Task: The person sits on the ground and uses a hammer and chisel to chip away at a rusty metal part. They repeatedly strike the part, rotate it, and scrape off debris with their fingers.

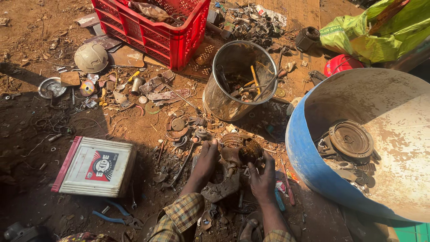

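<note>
One blue drum (301,148) tight beside right hand (263,175). One red crate (154,33), one steel bucket (224,101) ahead. One battery (96,166) left, open dirt between. Left hand (207,160) and right hand both curled on rusty motor part (237,154).

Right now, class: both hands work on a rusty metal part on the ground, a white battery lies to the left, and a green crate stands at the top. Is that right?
Not quite. The crate is red, not green, as the head view shows. The rest holds: left hand and right hand are on the rusty part, with the white battery to the left.
</note>
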